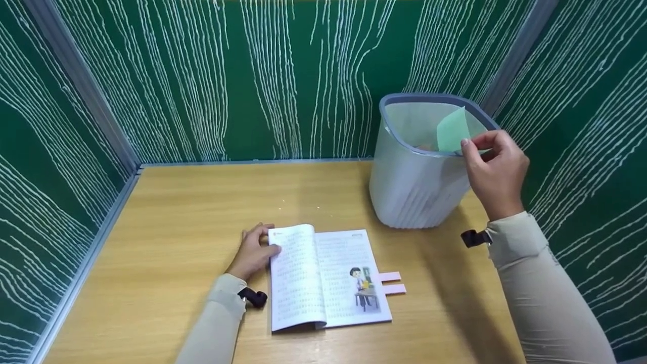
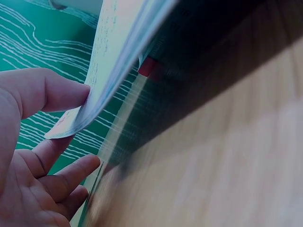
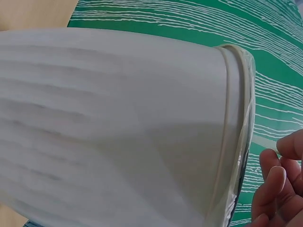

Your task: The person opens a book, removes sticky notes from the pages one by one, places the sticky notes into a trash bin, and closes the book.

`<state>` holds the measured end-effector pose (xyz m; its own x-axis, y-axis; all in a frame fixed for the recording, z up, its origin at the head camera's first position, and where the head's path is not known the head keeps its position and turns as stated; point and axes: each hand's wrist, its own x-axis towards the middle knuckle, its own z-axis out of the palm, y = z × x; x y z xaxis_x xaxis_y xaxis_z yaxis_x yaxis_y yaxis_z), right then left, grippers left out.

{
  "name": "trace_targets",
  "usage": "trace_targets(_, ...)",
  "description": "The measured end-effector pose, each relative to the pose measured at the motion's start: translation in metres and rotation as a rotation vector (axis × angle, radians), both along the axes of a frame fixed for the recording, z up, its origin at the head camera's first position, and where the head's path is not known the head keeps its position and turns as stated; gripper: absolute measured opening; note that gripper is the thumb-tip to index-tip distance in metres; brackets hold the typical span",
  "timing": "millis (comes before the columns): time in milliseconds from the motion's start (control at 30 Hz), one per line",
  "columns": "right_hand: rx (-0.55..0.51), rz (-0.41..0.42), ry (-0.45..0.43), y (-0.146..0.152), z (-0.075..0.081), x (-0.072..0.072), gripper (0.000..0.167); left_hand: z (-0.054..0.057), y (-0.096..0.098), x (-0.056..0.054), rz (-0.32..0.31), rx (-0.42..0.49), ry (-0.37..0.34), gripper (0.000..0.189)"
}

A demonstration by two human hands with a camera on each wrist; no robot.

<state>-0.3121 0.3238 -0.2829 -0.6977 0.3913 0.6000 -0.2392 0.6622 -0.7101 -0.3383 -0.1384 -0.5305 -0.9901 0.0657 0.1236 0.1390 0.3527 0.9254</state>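
Note:
An open book point(image 1: 298, 278) with printed text lies on the table, its right page showing a drawing of a child at a desk. My left hand point(image 1: 252, 253) pinches the upper left edge of its left-hand pages between thumb and fingers; the left wrist view shows those pages point(image 2: 113, 52) lifted off the wood. My right hand point(image 1: 498, 169) is at the front right rim of a white bin point(image 1: 422, 187) and pinches a light green paper slip point(image 1: 452, 130) over the opening. In the right wrist view the bin's wall point(image 3: 118, 118) hides most of the slip.
Two pink tabs point(image 1: 391, 288) stick out from the book's right edge. The bin stands at the table's back right, with a grey rim and a clear liner. Green panels point(image 1: 333, 76) with white wavy lines enclose the table point(image 1: 202, 202) behind and at both sides.

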Motion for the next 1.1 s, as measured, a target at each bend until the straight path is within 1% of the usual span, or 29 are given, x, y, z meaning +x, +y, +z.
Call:
trace_targets(100, 0.003, -0.002, -0.011, 0.002, -0.001, -0.003, 0.036, -0.001, -0.001, 0.001, -0.005, 0.004, 0.005, 0.024)
trace_targets(200, 0.012, 0.008, -0.026, 0.003, -0.003, -0.005, 0.036, -0.002, -0.002, 0.004, -0.003, -0.001, -0.01, 0.027)
trace_targets(300, 0.014, 0.023, -0.03, 0.004, -0.004, -0.005, 0.036, -0.002, -0.002, 0.004, -0.001, -0.013, -0.019, 0.028)
trace_targets(533, 0.013, 0.035, 0.014, 0.007, -0.005, -0.005, 0.029, 0.0, 0.0, 0.001, -0.026, -0.014, 0.0, 0.024)
trace_targets(633, -0.002, 0.048, 0.021, 0.002, -0.004, 0.0, 0.027, 0.0, 0.0, 0.002, -0.022, -0.022, 0.003, 0.024)
trace_targets(733, -0.018, 0.071, 0.038, -0.007, -0.001, 0.008, 0.026, 0.001, -0.001, 0.002, -0.018, -0.028, 0.003, 0.024)
trace_targets(900, -0.059, 0.135, 0.11, -0.021, 0.001, 0.024, 0.023, 0.002, -0.001, 0.003, -0.016, -0.031, -0.008, 0.023)
trace_targets(1000, -0.086, 0.2, 0.158, -0.027, -0.004, 0.032, 0.021, 0.003, 0.0, 0.002, -0.014, -0.026, -0.014, 0.023)
trace_targets(1100, -0.102, 0.27, 0.171, -0.03, -0.014, 0.035, 0.019, 0.003, 0.0, 0.003, -0.012, -0.015, -0.02, 0.024)
